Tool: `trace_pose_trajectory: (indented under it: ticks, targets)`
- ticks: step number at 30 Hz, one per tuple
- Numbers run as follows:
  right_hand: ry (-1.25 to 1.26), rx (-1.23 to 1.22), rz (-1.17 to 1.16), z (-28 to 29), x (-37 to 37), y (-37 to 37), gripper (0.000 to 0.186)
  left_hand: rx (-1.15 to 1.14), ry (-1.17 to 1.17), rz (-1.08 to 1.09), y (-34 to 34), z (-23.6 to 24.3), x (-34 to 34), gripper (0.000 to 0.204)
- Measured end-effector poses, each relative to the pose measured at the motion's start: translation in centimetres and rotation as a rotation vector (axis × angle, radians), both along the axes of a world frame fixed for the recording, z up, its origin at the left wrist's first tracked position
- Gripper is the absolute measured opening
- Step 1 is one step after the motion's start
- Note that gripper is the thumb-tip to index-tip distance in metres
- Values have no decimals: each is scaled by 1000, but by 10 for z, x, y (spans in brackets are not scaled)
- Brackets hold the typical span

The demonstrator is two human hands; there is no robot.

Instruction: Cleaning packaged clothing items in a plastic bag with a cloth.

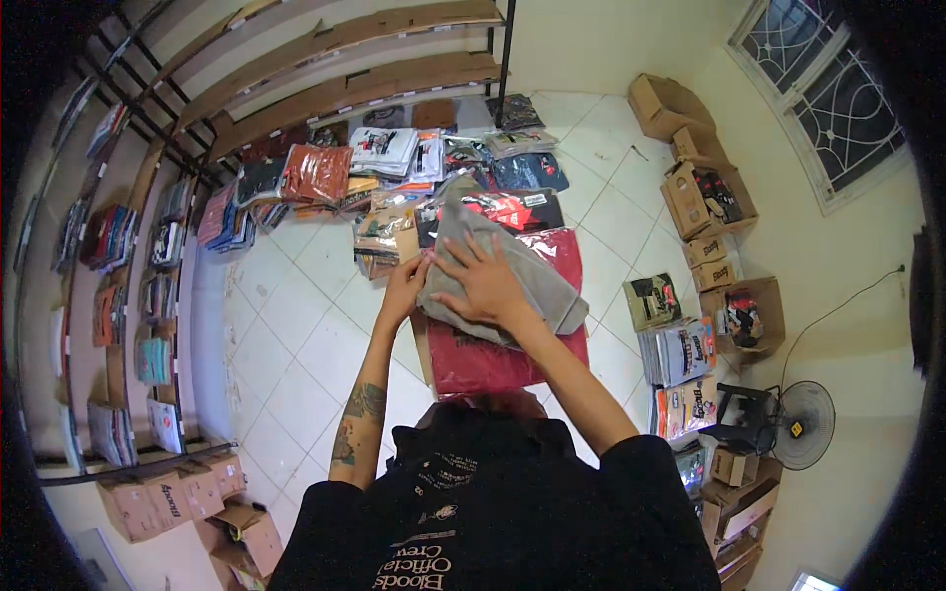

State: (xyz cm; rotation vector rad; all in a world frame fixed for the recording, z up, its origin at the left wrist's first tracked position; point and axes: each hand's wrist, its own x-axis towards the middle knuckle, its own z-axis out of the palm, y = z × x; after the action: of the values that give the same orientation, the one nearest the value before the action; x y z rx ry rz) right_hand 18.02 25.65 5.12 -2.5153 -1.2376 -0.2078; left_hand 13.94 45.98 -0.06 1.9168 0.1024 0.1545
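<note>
Here, grey cloth (537, 286) under right grip (483, 283)

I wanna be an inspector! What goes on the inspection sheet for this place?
Surface: white tiled floor.
Job's things: soft grey fabric piece over shiny red plastic-wrapped clothing.
Clutter: plastic-wrapped clothing stacks ahead; brown cardboard boxes at right.
Grips: right hand open, spread on the fabric; left hand at its left edge, pinch unclear.
Cables: thin dark cord from the pale wall toward the round wire-caged fan.
Surroundings: brown-board shelves ahead and left; window with pale patterned grille at right.
</note>
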Motion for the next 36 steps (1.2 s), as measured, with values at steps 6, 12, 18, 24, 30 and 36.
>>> trace_pose_trajectory:
  ticks: [6, 12, 18, 24, 30, 36]
  targets:
    - [17, 39, -177, -11, 16, -44, 44, 48, 52, 56, -6, 5, 0, 39]
    - [-2, 158, -332, -17, 18, -92, 40, -1, 17, 55, -9, 2, 5, 40]
    - [140, 396, -495, -25, 12, -124, 35, -24, -9, 86, -10, -3, 4, 40]
    - [-40, 512, -912, -106, 31, -237, 30, -21, 30, 62, -18, 10, 6, 41]
    - [107, 811, -859, 76, 14, -130, 37, -71, -12, 64, -7, -4, -3, 40]
    - [-77, 249, -263, 82, -3, 2, 80, -86, 60, 51, -4, -11, 0, 27]
